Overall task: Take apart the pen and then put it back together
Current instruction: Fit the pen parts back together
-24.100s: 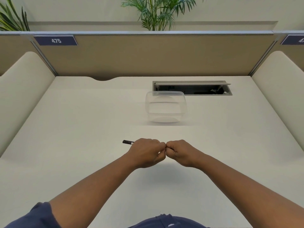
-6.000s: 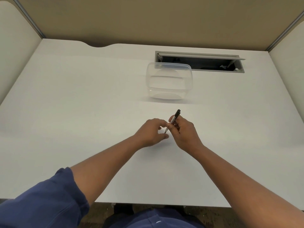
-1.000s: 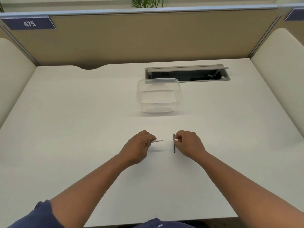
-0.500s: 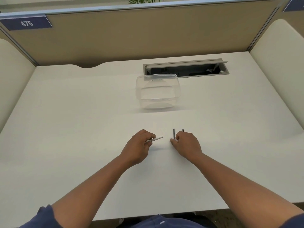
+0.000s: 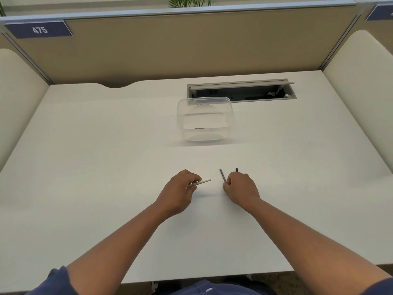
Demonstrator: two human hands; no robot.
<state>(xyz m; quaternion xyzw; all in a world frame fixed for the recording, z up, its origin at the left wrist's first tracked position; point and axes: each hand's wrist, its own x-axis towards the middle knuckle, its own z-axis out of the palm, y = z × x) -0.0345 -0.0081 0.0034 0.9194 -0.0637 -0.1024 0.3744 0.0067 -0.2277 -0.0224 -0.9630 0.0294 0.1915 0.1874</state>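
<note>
The pen is in separate pieces near the middle of the white desk (image 5: 106,167). My left hand (image 5: 180,191) grips the white pen barrel (image 5: 203,181), whose open end points right and slightly up. My right hand (image 5: 241,188) rests low on the desk, fingers curled around the lower end of a thin dark refill (image 5: 222,176) that points away from me. Just right of it, the tip of a black pen piece (image 5: 236,170) pokes out from behind the knuckles; the rest of it is hidden. A small gap separates barrel and refill.
A clear plastic container (image 5: 205,118) stands behind the hands, with a small dark item at its bottom. Behind it is an open cable hatch (image 5: 240,90) in the desk. Cream side panels and a tan partition with a "475" label (image 5: 39,29) enclose the desk.
My right hand has lowered onto the desk, and the dark refill went from upright to lying pointing away. A black piece now shows behind the right hand. The left hand keeps the barrel.
</note>
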